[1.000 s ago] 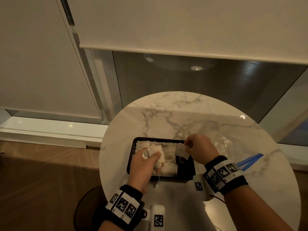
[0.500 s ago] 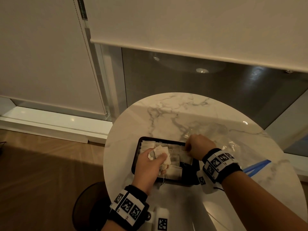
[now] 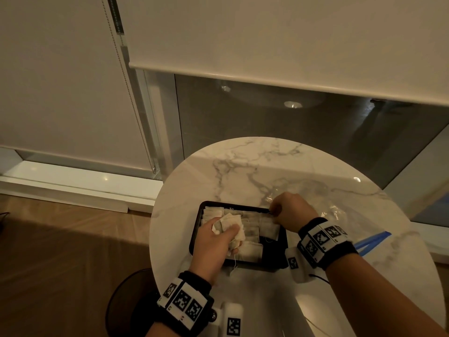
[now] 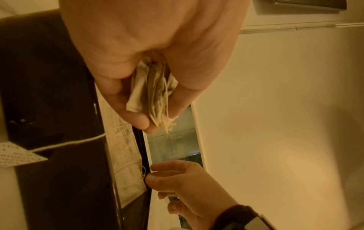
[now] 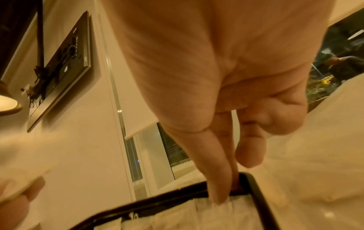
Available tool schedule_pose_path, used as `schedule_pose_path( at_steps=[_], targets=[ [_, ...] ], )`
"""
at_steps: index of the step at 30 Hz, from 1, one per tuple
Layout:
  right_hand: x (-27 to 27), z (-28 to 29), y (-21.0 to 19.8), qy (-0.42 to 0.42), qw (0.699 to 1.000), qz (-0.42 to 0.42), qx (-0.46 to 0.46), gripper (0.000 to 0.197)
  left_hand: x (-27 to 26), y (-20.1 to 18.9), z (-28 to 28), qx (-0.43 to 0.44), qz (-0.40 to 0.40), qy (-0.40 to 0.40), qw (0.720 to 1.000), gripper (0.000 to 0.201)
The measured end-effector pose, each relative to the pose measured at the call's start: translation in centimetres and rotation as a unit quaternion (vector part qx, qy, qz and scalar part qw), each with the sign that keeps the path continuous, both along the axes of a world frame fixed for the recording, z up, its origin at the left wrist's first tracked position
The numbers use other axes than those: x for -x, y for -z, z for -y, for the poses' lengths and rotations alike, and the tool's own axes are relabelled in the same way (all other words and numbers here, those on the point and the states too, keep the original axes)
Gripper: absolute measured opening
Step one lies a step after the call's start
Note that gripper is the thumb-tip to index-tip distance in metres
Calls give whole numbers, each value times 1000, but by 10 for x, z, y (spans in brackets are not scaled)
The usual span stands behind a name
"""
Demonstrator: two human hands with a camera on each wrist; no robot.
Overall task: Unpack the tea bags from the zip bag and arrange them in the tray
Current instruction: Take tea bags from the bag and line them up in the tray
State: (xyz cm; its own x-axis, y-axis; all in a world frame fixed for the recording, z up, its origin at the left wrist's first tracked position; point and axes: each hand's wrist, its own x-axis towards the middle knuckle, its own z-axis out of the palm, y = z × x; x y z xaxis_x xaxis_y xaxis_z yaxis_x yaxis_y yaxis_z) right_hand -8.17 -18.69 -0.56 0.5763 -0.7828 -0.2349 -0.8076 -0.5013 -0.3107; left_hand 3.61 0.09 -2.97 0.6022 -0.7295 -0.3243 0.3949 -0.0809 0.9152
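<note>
At about 8 o'clock on the round marble table (image 3: pixel 243 171), the left hand (image 3: pixel 213 242) is clamped on a wad of spare tea bags (image 3: pixel 229 226), thin crumpled paper sachets with limp cotton strings, held just over the near-left part of the black tray (image 3: pixel 283 249). The wad looks loosely bunched, so one sachet could slide out and land crooked on the rows already laid, and a trailing string (image 4: pixel 69 142), draped over the tray's near rim, might snag and drag a neighbour out of line. The tray is a shallow, hard rectangle with rounded corners, mostly filled with flat, soft, pale sachets; a bare dark strip remains at its 4 o'clock corner. At the tray's 1 o'clock corner the right hand (image 3: pixel 289 210) pinches the top edge of a placed tea bag (image 5: pixel 220 203), thumb and forefinger together; tugging could tear the flimsy paper or buckle the row. Further right, at 3 o'clock, the zip bag (image 3: pixel 340 210) lies flat, clear crinkled film with a blue seal.
</note>
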Motion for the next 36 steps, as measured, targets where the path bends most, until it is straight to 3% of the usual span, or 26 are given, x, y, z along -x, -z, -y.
schedule_pose_path(
  at_steps=[5, 9, 12, 26, 31, 34, 36],
  targets=[
    [13, -8, 2, 25, 998, 54, 10, 26, -1, -1, 0, 4, 13, 2, 1000, 14],
    [19, -33, 9, -3, 999, -24, -39, 32, -2, 1, 2, -1, 12, -3, 1000, 15],
    [19, -47, 15, -25, 996, -89, -20, 34, -2, 2, 2, -2, 13, 2, 1000, 12],
    [21, -52, 31, -17, 994, -95, -46, 33, -1, -1, 1, 3, 23, 10, 1000, 12],
    [27, -63, 18, -8, 998, 46, -39, 27, 2, -4, 1, 2, 28, 13, 1000, 15],
    [28, -79, 1, 14, 971, 221, -93, 28, 6, -5, 1, -2, 55, 23, 998, 16],
    [30, -89, -9, 23, 947, 287, -141, 20, 9, -7, 1, -5, 62, 33, 998, 16]
  ],
)
